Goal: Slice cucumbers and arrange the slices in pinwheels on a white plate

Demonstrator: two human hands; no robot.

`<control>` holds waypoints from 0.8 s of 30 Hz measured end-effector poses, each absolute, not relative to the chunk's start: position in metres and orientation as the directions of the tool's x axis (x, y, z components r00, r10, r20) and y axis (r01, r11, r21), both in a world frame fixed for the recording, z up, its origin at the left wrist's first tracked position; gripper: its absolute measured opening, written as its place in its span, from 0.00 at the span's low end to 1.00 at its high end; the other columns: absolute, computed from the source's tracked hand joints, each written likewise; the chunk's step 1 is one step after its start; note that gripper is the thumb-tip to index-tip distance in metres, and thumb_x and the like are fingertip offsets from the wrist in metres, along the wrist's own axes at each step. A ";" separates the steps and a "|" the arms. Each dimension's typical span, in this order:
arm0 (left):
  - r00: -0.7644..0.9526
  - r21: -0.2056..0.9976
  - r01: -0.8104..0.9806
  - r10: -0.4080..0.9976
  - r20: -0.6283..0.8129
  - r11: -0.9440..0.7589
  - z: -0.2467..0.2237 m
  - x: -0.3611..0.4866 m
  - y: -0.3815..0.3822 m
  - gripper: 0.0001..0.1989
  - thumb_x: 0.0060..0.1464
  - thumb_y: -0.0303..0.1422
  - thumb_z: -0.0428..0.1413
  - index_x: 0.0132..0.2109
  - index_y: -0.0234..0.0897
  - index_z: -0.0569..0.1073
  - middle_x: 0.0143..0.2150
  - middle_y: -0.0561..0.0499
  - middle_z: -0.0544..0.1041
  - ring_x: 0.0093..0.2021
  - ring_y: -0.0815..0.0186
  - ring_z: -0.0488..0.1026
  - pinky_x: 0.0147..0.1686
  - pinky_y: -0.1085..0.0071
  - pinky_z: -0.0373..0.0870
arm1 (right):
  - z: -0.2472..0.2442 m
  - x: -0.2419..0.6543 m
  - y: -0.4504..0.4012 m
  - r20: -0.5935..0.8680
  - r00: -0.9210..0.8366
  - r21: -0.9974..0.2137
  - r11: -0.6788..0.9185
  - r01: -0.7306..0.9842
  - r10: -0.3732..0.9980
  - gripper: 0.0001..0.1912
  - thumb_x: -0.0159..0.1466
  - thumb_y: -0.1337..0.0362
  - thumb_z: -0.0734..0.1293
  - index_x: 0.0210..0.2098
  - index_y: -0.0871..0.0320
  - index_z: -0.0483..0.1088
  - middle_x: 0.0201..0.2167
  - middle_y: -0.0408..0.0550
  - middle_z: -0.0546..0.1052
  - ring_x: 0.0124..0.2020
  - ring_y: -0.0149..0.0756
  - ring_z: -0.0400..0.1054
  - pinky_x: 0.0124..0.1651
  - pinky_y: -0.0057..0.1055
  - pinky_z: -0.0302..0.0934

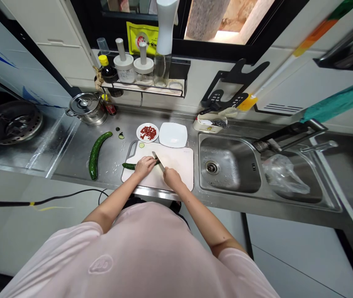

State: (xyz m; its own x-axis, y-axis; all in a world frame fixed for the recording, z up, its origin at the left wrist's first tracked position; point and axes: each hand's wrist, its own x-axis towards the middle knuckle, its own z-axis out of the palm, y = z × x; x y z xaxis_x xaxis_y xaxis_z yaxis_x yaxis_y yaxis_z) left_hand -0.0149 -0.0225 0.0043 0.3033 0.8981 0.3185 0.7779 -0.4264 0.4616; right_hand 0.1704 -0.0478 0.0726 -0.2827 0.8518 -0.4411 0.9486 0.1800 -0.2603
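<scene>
My left hand is closed over a green cucumber that lies across the white cutting board. In my right hand is the handle of a knife, its blade at the cucumber's right end, beside my left fingertips. One pale round slice rests near the board's upper left corner. Behind the board stand a plate of chopped red pieces and a bare white square plate. A second, whole cucumber lies on the steel counter to the left.
A double sink is on the right, with a plastic bag in its far basin. At the back left are a lidded pot and a red bottle. Small cucumber scraps lie left of the plates.
</scene>
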 end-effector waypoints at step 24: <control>0.300 0.453 0.783 0.897 0.323 -0.425 0.004 -0.014 -0.023 0.11 0.61 0.35 0.50 0.43 0.41 0.77 0.41 0.48 0.76 0.41 0.65 0.70 0.43 0.67 0.67 | 0.071 0.172 -0.052 -0.469 -0.285 -0.265 0.174 0.948 0.836 0.12 0.67 0.70 0.54 0.44 0.63 0.66 0.38 0.58 0.75 0.40 0.42 0.71 0.39 0.30 0.59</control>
